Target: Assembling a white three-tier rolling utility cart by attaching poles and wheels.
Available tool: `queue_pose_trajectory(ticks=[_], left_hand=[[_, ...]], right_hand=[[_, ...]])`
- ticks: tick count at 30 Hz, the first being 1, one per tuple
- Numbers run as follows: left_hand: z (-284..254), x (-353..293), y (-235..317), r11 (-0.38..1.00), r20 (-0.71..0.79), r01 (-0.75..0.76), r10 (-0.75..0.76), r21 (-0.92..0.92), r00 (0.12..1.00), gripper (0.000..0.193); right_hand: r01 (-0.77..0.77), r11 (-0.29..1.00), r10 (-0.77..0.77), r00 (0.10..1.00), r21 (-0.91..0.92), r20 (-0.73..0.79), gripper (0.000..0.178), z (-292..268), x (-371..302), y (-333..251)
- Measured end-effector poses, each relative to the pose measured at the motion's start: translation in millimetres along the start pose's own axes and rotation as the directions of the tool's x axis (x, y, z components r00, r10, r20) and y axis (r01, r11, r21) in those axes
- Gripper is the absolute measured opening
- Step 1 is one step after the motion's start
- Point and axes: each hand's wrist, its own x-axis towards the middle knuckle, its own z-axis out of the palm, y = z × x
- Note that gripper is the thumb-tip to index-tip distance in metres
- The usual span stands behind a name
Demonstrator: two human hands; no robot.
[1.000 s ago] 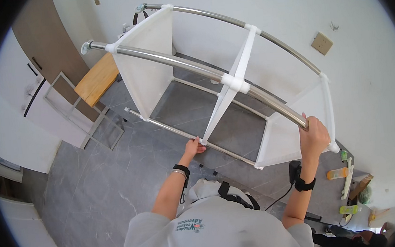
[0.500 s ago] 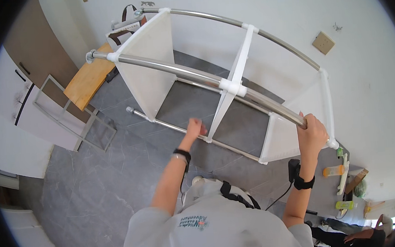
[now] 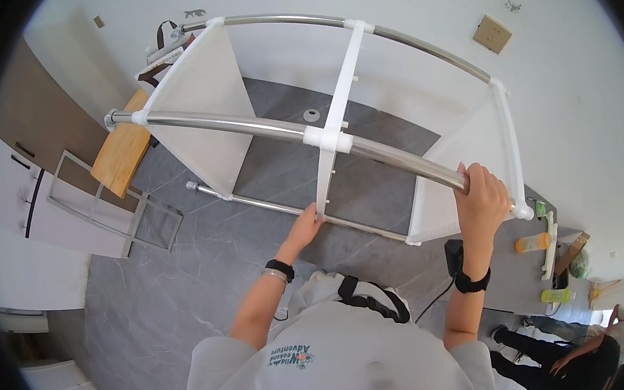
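A shelving rack of shiny metal tubes [image 3: 255,126] and white shelf panels lies on its side in front of me. Its left panel [image 3: 206,101], narrow middle panel [image 3: 343,75] and right panel [image 3: 463,157] stand across the tubes. My right hand [image 3: 485,200] is wrapped round the near upper tube, close to its right end. Low down, my left hand [image 3: 304,228] is closed at the bottom corner of the middle panel, where it meets the lower tube [image 3: 366,227]; its fingertips are partly hidden behind the panel.
Behind the rack's left end are a wooden board [image 3: 121,148], a grey frame [image 3: 135,223] and a bag [image 3: 162,56]. To the right, bottles [image 3: 533,243] and a watermelon [image 3: 578,266] are on a grey surface. A person [image 3: 581,350] is at lower right.
My left hand, blurred and a little left of the middle panel's lower corner before, has come onto that corner. The right hand keeps its grip. The whole view has shifted slightly.
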Motion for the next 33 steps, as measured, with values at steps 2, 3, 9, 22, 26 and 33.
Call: queue_pose_trajectory(ticks=[2,3,9,22,26,33], left_hand=[[-3,-2,-6,0.994,-0.012,0.066,-0.065,0.086,0.998,0.025],[-7,0,-4,0.994,0.026,0.075,-0.078,0.085,0.997,0.026],[-4,4,5,0.965,0.014,0.086,-0.092,0.248,0.996,0.021],[-15,-31,33,0.936,0.224,0.014,-0.098,0.35,0.97,0.015],[3,-32,45,0.938,0.365,0.062,-0.193,0.34,0.911,0.012],[60,-14,103,0.948,0.397,-0.045,-0.088,0.316,0.914,0.018]], right_hand=[[-0.009,1.0,0.009,1.0,0.005,0.009,0.032,-2,2,-3],[-0.01,1.0,0.01,1.0,0.005,0.012,0.032,-2,2,-3],[-0.053,0.998,0.052,0.997,0.016,0.059,0.026,-6,1,-1],[-0.088,0.906,0.068,0.996,0.414,0.062,0.017,-4,-151,15],[-0.393,0.864,0.293,0.901,0.316,0.318,0.013,-6,-213,52],[-0.65,0.608,0.54,0.76,0.457,0.362,0.01,7,-245,111]])
